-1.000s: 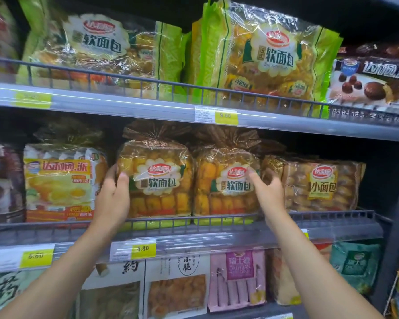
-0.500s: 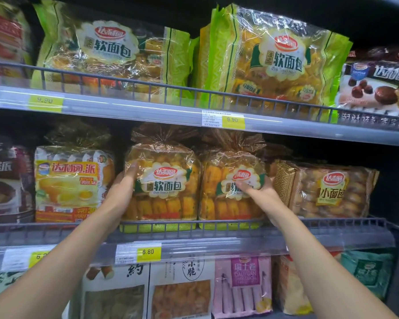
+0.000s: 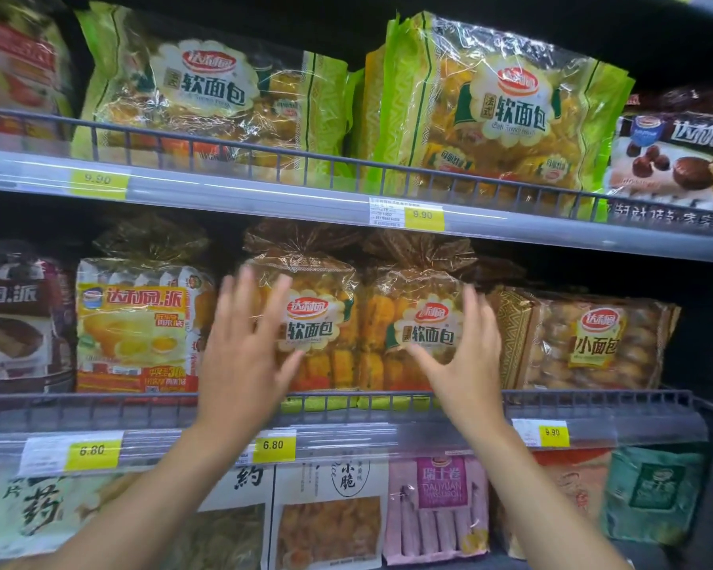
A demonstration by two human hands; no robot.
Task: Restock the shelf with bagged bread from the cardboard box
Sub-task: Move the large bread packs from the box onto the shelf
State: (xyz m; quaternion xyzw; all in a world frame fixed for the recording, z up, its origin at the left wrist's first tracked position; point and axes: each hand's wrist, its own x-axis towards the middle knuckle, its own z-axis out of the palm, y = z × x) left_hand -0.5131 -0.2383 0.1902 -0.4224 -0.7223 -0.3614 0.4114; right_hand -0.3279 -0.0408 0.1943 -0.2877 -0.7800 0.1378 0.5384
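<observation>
Head view: my left hand (image 3: 243,355) and right hand (image 3: 466,364) have just released, fingers (image 3: 239,294) spread wide and holding nothing, leaving 2 bread bags (image 3: 338,322) upright on the shelf (image 3: 573,399) directly above the 6.80 price tag (image 3: 273,445), so this pair looks stocked.

A single wide-angle camera on the person's head faces a store shelf unit almost head-on and from close by, near enough that both outstretched arms reach it. The middle shelf (image 3: 99,405) crosses just below the centre of the frame. The upper shelf (image 3: 264,199) slants across toward 12 o'clock, and packets (image 3: 330,516) on the level below fill 6 o'clock. The forearms enter from 7 and 5 o'clock. The left hand (image 3: 243,347) and right hand (image 3: 466,355) sit near centre, in front of the bread bags (image 3: 318,322).
</observation>
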